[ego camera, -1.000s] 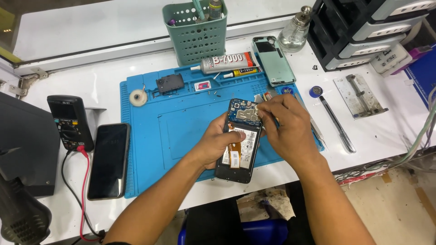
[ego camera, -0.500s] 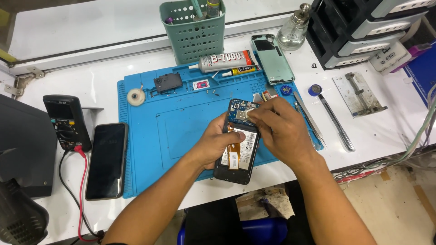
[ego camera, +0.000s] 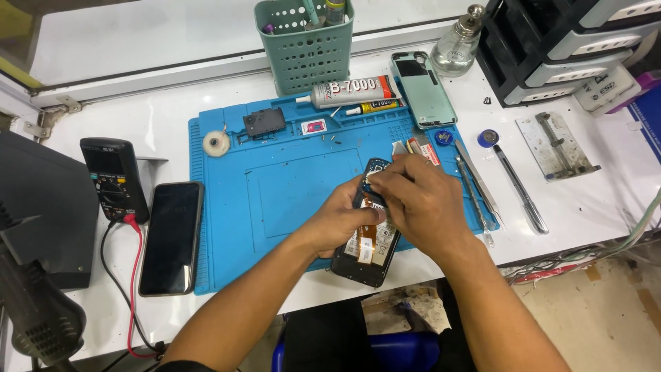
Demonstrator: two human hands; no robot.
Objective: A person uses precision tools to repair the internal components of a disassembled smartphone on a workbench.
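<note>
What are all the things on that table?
Opened phone: one, black, insides showing, front edge of mat, held.
Work mat: one, blue, table middle.
Basket: one, green, behind mat.
Glue tubes: two, grey and yellow, mat's back edge.
Phone back cover: one, mint green, right of tubes.
Glass bottle: one, clear, back right.
Dark phone: one, black, left of mat.
Multimeter: one, black, far left.
Tweezers: metal, mat's right edge.
Left hand: grips phone.
Right hand: over phone's top.
</note>
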